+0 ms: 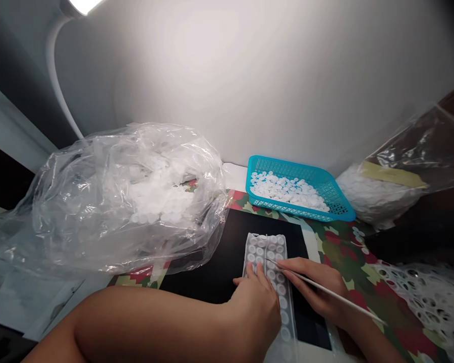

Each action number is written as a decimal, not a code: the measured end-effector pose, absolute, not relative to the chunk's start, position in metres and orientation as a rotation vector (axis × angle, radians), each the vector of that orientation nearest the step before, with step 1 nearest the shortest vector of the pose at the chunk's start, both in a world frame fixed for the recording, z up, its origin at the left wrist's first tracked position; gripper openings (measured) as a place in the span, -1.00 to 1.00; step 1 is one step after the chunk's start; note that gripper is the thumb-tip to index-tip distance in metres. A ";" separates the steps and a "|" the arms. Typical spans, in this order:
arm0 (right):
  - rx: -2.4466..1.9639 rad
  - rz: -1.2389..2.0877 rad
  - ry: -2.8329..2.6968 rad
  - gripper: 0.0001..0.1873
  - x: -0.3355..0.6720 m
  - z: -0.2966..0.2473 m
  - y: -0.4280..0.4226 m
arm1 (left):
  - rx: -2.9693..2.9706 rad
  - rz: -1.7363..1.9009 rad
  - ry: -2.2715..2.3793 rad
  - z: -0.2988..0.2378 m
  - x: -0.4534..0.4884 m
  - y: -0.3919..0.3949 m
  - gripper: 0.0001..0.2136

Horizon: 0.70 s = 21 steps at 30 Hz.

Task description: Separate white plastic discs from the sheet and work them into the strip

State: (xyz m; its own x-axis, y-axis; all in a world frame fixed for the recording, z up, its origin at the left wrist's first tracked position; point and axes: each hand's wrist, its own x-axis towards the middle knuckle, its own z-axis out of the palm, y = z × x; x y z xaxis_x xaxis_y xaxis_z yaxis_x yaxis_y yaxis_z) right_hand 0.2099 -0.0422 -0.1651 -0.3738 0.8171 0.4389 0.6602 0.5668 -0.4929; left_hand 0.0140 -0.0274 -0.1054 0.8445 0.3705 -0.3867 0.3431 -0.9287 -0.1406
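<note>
A long translucent tray (283, 302) with rows of round white pieces lies on a black mat (208, 287). My left hand (255, 307) rests over the tray, its fingers stretched forward and touching the pieces; its thumb is out to the side. Between the fingers of my right hand (321, 285) is a thin white stick-like tool (336, 292), gripped like a pen. Its fine dark tip touches or hovers just above the tray, ahead of my left fingertips. I cannot tell whether the tip contacts a piece. My left hand hides part of the tray's near half.
A large clear plastic bag (109, 201) of white pieces bulges at left. Behind the mat stands a blue basket (298, 212) holding small white discs. Another filled bag (382, 196) and a pile of perforated white sheets (427, 297) lie right. A lamp (56, 75) arches at upper left.
</note>
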 end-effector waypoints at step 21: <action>-0.948 0.160 -2.276 -0.61 0.195 -0.161 -0.037 | -2.855 0.654 -0.393 -0.116 0.012 -0.028 -0.17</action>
State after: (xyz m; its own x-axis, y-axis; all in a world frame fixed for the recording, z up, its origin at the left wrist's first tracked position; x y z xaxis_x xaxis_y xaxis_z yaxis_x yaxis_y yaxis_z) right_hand 0.1954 -0.0371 -0.1610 -0.5208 0.6707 0.5281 0.5902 0.7299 -0.3449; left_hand 0.0122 -0.0277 -0.1161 0.8677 0.2956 -0.3996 0.2135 -0.9477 -0.2374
